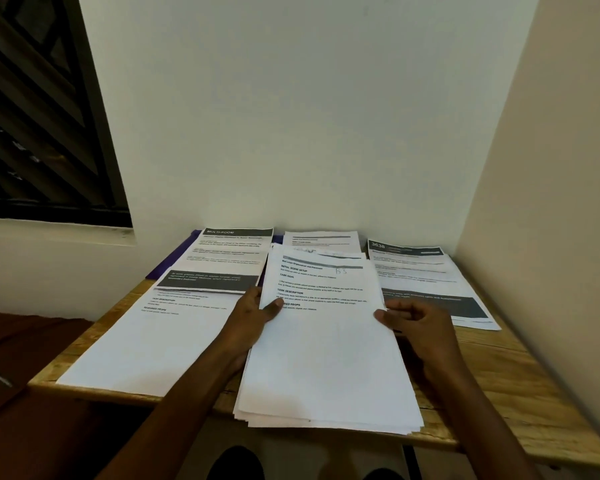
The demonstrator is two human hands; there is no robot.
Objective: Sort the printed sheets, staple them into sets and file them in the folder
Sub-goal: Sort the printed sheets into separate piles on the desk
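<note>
Fingers of both hands pinch the stack of sheets (326, 358) over the table (499, 375).

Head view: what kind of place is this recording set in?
Probably a home or small-office corner used as a paperwork desk: a wooden table pushed against plain walls, a louvred window on the left, and printed sheets in piles.

The left hand's (255, 315) fingers are hidden under the stack of sheets (326, 341), only the thumb showing on top. Beyond that hand a purple folder (191, 242) lies mostly covered by a printed sheet (222, 261). The small print on all the sheets is too blurred to read. Both forearms are cut off by the bottom edge
</note>
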